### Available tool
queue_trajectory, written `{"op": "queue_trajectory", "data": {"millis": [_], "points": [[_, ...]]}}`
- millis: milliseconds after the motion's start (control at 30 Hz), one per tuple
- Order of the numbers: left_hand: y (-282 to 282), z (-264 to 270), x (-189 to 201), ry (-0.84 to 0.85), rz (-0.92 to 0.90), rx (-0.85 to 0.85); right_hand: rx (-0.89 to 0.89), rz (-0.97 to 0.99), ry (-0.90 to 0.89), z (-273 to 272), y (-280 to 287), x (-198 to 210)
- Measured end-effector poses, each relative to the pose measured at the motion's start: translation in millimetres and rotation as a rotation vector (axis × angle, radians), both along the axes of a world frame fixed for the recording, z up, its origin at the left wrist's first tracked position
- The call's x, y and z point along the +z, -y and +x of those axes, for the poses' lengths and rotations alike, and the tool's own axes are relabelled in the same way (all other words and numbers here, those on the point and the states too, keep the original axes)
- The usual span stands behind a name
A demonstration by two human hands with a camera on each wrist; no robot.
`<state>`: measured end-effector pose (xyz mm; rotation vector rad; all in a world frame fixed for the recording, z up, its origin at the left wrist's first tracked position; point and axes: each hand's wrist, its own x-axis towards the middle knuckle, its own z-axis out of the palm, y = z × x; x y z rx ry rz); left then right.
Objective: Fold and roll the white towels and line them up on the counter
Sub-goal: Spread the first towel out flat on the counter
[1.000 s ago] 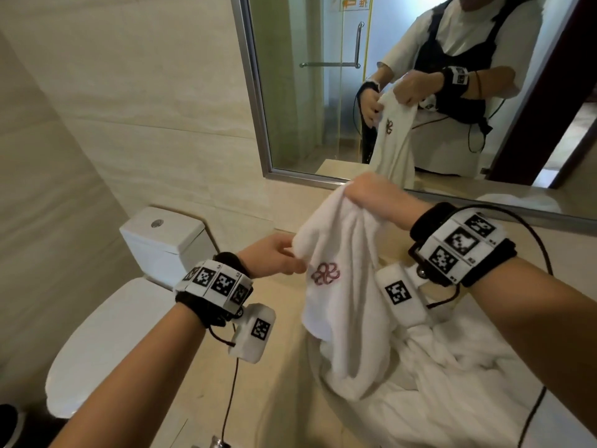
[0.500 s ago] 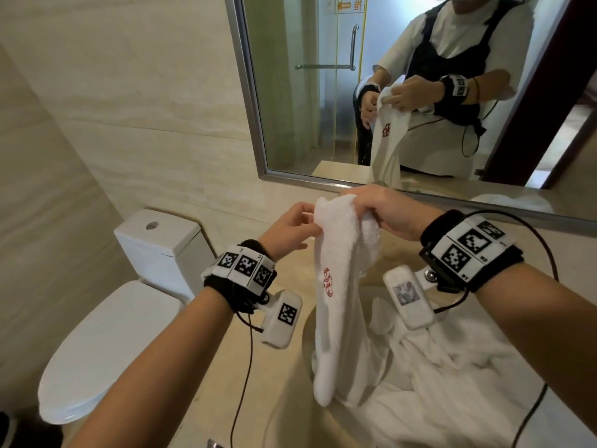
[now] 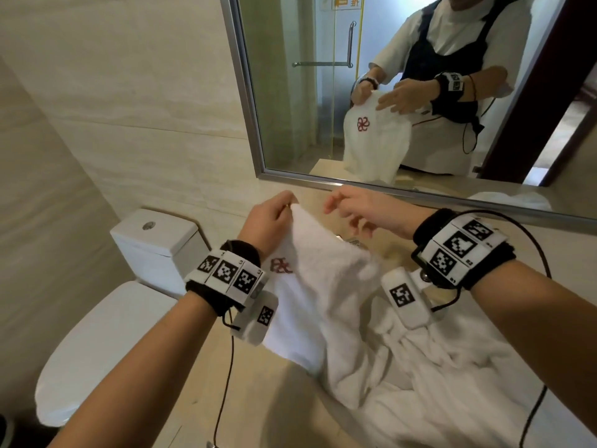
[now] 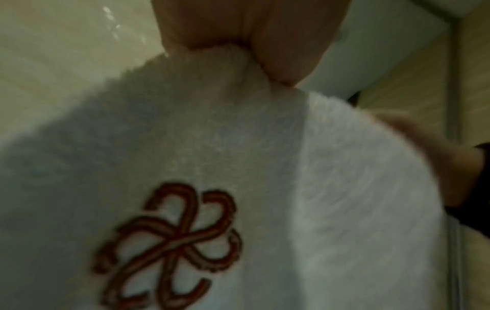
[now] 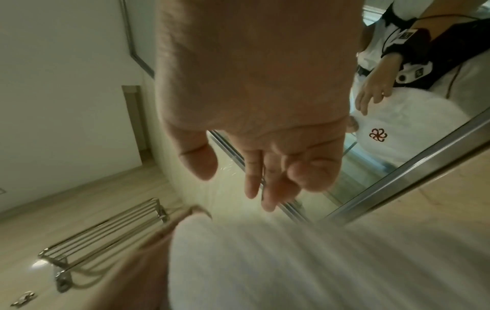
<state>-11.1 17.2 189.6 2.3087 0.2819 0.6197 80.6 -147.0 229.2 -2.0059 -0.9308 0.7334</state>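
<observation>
The left hand (image 3: 269,218) grip pinched the white towel (image 3: 319,286) at its top corner; the right hand (image 3: 365,211) grip was spread apart, holding nothing.

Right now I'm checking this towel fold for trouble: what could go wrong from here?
Only the left hand pinches the towel by its top edge; the right hand is open and off it, so the towel may slip or twist. Its lower end hangs onto the towel pile below and may snag or drag those towels.
</observation>
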Motion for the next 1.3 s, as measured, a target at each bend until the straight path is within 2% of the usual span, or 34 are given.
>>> {"op": "queue_trajectory", "data": {"millis": [100, 233, 300, 400, 467, 533, 700, 767, 833, 867, 933, 1000, 1067, 1133, 1200, 1300], "points": [[3.3, -4.4, 28.5, 0.089, 0.114, -0.125, 0.149, 0.008, 0.049, -5.6, -12.6, 3.0], [2.3, -17.0, 58.6, 0.095, 0.023, -0.211, 0.234, -0.014, 0.115, -13.3, -22.6, 13.2], [-4.6, -28.8, 66.0, -0.092, -0.013, -0.219, 0.240, -0.032, 0.247, -10.3, -22.5, 19.6], [-18.0, -45.5, 59.0, -0.582, 0.275, -0.131, 0.240, -0.048, 0.475, -1.1, -16.9, 27.1], [-23.9, -56.6, 47.0, -0.757, 0.328, -0.061, 0.257, -0.077, 0.549, 3.9, -12.5, 26.5], [-29.6, -68.7, 32.4, -0.803, 0.232, -0.023, 0.314, -0.175, 0.578, 5.0, -8.1, 19.4], [-32.2, -109.4, 14.0, -0.789, -0.050, 0.001, 0.411, -0.434, 0.552, -2.8, 3.7, 3.4], [-37.1, -131.6, 9.2, -0.743, -0.137, -0.008, 0.462, -0.433, 0.446, -6.4, 7.6, 5.8], [-46.9, -152.6, 5.2, -0.671, -0.202, 0.028, 0.487, -0.331, 0.250, -11.2, 5.6, 12.0], [-53.9, -160.1, 4.2, -0.651, -0.257, 0.026, 0.466, -0.266, 0.195, -10.9, 2.1, 13.9], [-68.7, -171.3, 1.7, -0.680, -0.374, -0.029, 0.392, -0.159, 0.220, -6.1, -11.9, 14.9], [-88.8, -175.5, -8.6, -0.852, -0.328, -0.023, 0.328, -0.113, 0.355, 0.2, -37.9, 9.3], [-111.0, -171.3, -30.0, -1.094, -0.223, 0.016, 0.274, -0.162, 0.508, 8.4, -66.8, -4.7], [-144.2, -165.0, -54.7, -1.265, -0.133, 0.093, 0.194, -0.202, 0.560, 19.1, -110.7, -27.5], [-174.3, -157.3, -75.4, -1.240, -0.106, 0.211, 0.079, -0.158, 0.555, 32.3, -148.1, -52.0], [-218.6, -141.0, -95.5, -1.084, -0.119, 0.441, -0.241, 0.022, 0.444, 50.3, -197.5, -76.0]]}}
